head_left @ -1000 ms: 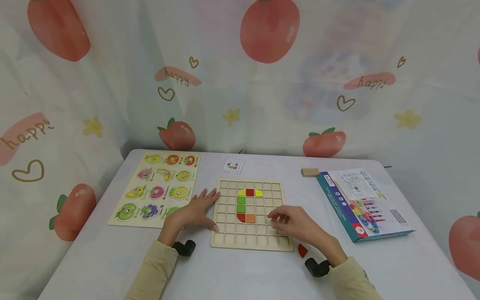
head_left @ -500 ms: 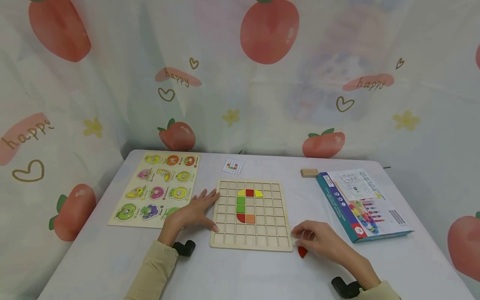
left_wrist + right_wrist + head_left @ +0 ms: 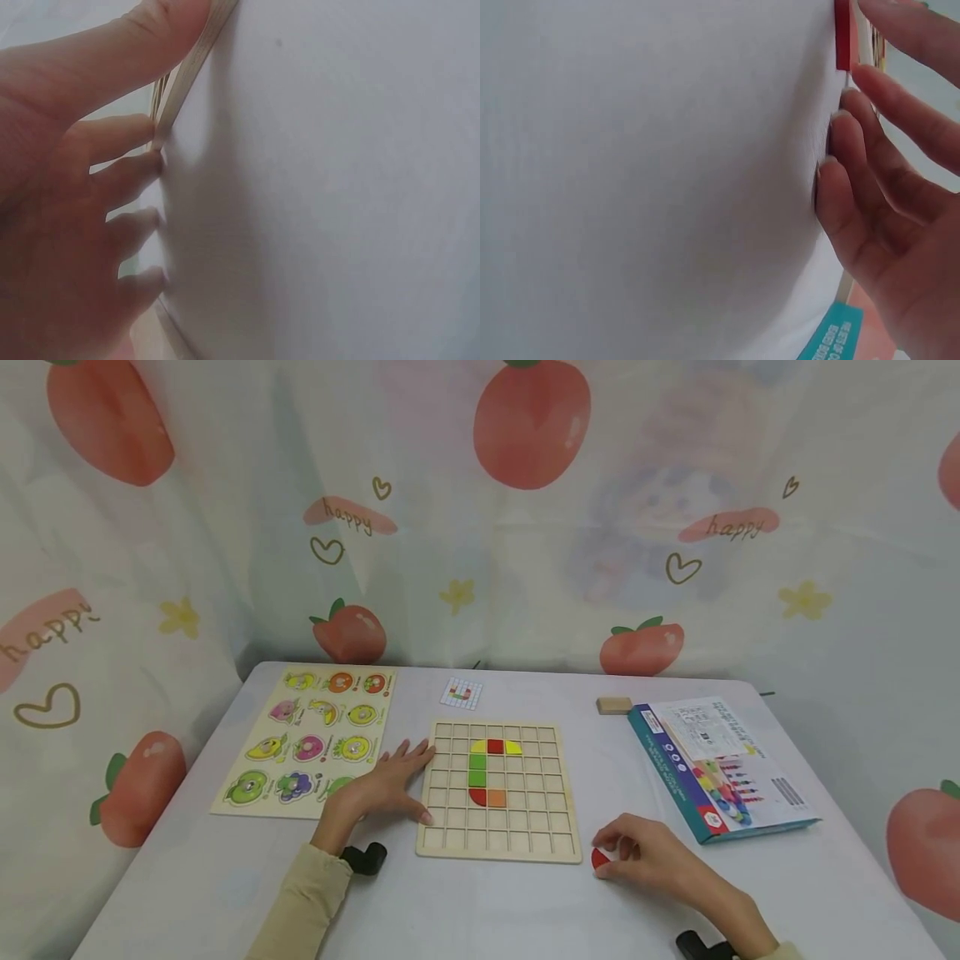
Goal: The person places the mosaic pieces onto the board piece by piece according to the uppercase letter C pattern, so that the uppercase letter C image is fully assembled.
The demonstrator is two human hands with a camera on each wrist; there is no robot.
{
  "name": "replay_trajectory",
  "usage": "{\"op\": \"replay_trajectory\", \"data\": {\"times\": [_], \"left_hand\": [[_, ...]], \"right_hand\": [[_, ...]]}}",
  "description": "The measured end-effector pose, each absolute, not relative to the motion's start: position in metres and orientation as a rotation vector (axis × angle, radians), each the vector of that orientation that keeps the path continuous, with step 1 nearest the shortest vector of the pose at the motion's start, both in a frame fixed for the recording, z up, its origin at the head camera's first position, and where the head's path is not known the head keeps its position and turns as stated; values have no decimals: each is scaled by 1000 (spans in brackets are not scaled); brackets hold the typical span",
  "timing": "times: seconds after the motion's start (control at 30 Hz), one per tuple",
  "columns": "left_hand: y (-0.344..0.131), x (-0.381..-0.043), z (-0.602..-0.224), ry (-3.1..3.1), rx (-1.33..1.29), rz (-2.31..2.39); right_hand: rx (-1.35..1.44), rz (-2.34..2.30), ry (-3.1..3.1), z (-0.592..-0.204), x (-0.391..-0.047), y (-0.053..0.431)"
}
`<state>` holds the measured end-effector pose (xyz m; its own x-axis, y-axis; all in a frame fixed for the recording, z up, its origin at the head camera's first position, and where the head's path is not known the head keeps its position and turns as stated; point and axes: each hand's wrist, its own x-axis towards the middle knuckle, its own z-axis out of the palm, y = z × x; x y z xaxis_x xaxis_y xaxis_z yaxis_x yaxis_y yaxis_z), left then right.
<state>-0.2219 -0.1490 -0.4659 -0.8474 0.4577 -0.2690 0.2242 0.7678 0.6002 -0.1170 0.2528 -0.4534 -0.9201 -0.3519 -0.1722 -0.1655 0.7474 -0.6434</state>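
A wooden grid board (image 3: 450, 839) lies in the middle of the table. In its cells sit two yellow rounded pieces (image 3: 513, 747), a red square (image 3: 495, 747), two green squares (image 3: 477, 762), a red rounded piece (image 3: 477, 797) and an orange square (image 3: 496, 798). My left hand (image 3: 378, 789), fingers spread, rests at the board's left edge; thumb and fingertips touch the edge in the left wrist view. Right of the board, my right hand (image 3: 641, 853) has thumb and forefinger around a red quarter-circle piece (image 3: 599, 858) on the table. The right wrist view shows that red piece (image 3: 843, 36) partly.
A fruit puzzle board (image 3: 303, 747) lies at the left, partly under the left hand. Behind the grid board is a small pattern card (image 3: 461, 693). A wooden block (image 3: 614, 706) and a boxed set (image 3: 723, 768) lie at the right.
My right hand has drawn back from over the grid board, moving right and nearer, down to the loose red piece, which it now pinches. The left hand stays at the board's edge.
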Motion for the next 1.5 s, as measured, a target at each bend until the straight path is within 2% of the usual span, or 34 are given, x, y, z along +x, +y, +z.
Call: {"op": "replay_trajectory", "data": {"times": [0.33, 0.83, 1.17, 1.5], "left_hand": [[-152, -221, -468, 2561, 526, 807], [-155, -221, -471, 2553, 525, 814], [-155, -222, -471, 2548, 522, 830], [-151, -222, -466, 2547, 519, 816]], "right_hand": [[-372, -920, 2647, -456, -118, 244], [-516, -975, 2655, -457, -124, 240], [-422, -1030, 2701, -452, -139, 227], [-466, -1110, 2716, -451, -161, 205]]}}
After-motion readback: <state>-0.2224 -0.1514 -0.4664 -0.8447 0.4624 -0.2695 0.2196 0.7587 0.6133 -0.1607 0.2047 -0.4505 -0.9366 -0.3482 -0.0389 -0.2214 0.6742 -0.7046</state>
